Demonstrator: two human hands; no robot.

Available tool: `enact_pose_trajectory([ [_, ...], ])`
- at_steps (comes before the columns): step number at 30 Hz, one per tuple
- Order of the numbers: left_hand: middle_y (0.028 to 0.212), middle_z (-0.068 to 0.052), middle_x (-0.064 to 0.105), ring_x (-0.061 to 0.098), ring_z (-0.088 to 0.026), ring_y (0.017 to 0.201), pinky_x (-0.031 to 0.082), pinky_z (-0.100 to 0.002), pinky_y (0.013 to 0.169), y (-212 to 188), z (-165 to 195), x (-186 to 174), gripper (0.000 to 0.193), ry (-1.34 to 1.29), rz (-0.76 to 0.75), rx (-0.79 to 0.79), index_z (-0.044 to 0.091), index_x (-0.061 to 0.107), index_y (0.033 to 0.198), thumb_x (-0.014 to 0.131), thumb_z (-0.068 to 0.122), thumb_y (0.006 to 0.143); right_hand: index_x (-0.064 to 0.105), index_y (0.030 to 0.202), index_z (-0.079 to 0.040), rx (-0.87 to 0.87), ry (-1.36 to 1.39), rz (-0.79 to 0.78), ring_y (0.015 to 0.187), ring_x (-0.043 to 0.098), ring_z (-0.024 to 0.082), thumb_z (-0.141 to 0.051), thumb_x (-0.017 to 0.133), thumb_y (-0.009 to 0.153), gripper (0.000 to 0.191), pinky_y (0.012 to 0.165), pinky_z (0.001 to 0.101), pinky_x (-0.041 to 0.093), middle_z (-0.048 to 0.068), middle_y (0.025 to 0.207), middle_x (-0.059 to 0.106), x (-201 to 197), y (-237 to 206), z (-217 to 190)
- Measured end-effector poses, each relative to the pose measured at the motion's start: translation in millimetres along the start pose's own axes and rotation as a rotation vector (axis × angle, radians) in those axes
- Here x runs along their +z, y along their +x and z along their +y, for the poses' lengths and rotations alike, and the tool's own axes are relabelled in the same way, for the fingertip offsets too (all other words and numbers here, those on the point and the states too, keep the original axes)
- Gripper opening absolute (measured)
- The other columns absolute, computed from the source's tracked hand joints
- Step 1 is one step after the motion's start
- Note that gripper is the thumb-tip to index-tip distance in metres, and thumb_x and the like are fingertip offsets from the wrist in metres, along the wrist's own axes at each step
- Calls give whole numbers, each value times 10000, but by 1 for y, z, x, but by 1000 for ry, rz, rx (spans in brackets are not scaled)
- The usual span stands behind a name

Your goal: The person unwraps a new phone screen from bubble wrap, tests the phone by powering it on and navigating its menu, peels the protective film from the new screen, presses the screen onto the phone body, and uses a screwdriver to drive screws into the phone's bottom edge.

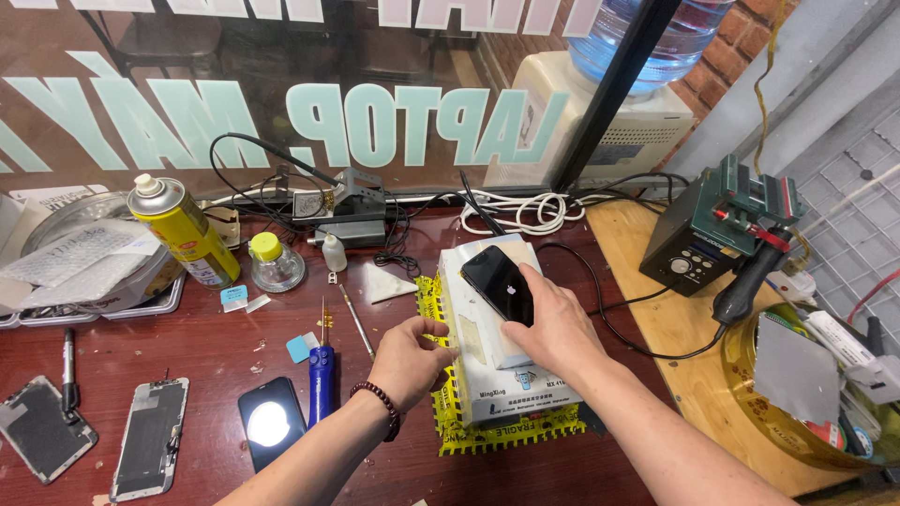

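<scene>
The right hand (555, 323), nearest the lens at lower centre, pressed flat on a glossy black smartphone (499, 283) lying atop the white box-shaped heating machine (497, 375) at mid-frame. The left hand (412, 356) pinched narrowly at the machine's left edge. The phone's long axis ran diagonally, its top toward upper left; uneven pressure might slide it off.

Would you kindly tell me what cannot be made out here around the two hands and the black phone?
Head view only:
- The lower end of the glossy black phone is covered by the right hand.
- The left hand has its fingertips tucked against the white box-shaped machine, so what they touch is unclear.
- The yellow tape strips mostly run under that machine.
- Both forearms are cut off by the bottom edge.
</scene>
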State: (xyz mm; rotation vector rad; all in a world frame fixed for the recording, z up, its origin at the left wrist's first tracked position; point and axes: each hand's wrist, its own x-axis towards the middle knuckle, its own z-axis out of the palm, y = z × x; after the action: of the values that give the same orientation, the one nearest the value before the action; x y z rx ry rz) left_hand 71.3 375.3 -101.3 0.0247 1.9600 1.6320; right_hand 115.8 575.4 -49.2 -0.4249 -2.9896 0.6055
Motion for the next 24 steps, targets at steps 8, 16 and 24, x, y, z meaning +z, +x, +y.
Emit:
enact_pose_trajectory([
  [8, 795, -58, 706, 643, -123, 574, 538, -269, 506, 5, -11, -16, 203, -57, -48, 13, -9, 691, 1063, 717, 49, 871, 389, 1497, -76, -53, 37, 59, 1311, 531, 351, -271, 849, 716, 927, 1095, 424, 420, 201, 1413, 558, -1, -10, 2],
  [16, 789, -73, 687, 662, -118, 605, 563, -276, 520, -8, -14, -9, 261, -109, -61, -49, -32, 651, 1116, 736, 38, 880, 437, 1476, -83, -63, 99, 80, 1321, 526, 328, -267, 842, 728, 871, 1095, 409, 420, 152, 1438, 535, -1, -11, 17],
  [24, 781, -86, 681, 625, -137, 571, 524, -281, 507, -7, -12, 24, 303, -39, 55, -42, 6, 648, 1166, 737, 64, 882, 764, 1153, -149, 248, 256, 122, 804, 766, 202, -297, 765, 848, 339, 790, 338, 599, 66, 893, 799, -13, -19, 69],
])
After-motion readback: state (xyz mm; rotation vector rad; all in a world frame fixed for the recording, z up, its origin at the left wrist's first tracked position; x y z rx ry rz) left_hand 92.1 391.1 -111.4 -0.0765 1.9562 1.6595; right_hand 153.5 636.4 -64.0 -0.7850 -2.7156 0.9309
